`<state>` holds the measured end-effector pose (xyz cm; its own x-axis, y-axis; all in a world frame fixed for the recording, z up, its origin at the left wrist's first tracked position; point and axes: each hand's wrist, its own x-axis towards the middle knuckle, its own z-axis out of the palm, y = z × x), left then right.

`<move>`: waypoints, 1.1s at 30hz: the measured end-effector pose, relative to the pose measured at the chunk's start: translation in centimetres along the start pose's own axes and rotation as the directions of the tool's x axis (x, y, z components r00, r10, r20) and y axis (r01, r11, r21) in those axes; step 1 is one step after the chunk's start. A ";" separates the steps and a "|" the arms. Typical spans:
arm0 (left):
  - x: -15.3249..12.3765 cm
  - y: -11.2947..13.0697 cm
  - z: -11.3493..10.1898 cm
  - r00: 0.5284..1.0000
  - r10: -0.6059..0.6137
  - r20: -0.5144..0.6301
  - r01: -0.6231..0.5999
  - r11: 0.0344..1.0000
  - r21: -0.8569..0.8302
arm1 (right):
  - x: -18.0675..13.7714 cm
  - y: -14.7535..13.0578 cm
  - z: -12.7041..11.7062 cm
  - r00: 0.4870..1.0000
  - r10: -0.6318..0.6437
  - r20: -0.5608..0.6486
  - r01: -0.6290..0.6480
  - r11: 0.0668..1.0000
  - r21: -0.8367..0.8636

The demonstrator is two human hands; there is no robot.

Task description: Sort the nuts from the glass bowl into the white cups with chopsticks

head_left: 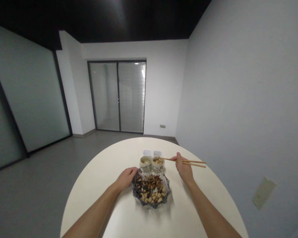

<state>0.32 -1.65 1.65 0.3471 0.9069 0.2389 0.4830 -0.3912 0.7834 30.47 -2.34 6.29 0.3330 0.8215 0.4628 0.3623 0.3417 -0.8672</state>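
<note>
My left hand [127, 177] is at the left rim of a scalloped glass bowl [169, 189], its fingers gripping the edge. Inside the bowl lie dark seeds [139, 182], long brown nuts or seeds [155, 181] and pale pistachio-like nuts [152, 198]. A pair of wooden chopsticks [195, 162] is held in my right hand [183, 168], to the right of the bowl. One chopstick reaches left over a small cup [161, 167] with pale nuts in it; whether the tips pinch anything is too small to tell. Beside that cup stands a second small cup [145, 162].
Two small white square containers, a left one [147, 152] and a right one [157, 153], stand just behind the cups. Everything rests on a round cream table [99, 178]. A white wall [238, 99] rises close on the right.
</note>
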 end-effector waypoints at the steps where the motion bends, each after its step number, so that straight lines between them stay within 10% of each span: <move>1: 0.0 0.1 0.0 1.000 -0.003 0.000 0.003 1.000 -0.001 | -0.1 -0.1 0.1 1.000 0.002 0.009 -0.002 1.000 -0.002; 23: 0.4 -0.3 0.5 1.000 0.002 0.000 -0.002 1.000 0.005 | -1.3 -1.3 1.0 0.984 -0.028 0.179 0.009 0.994 0.108; 33: 0.8 -0.1 0.6 1.000 -0.006 -0.003 0.006 1.000 -0.012 | -4.0 -3.5 2.3 0.750 -0.149 0.645 0.094 0.988 0.119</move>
<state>1.09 -0.98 1.41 0.3414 0.9098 0.2360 0.4751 -0.3837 0.7919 25.86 -5.74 7.03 -0.3654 0.8593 0.3578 0.2855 0.4693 -0.8356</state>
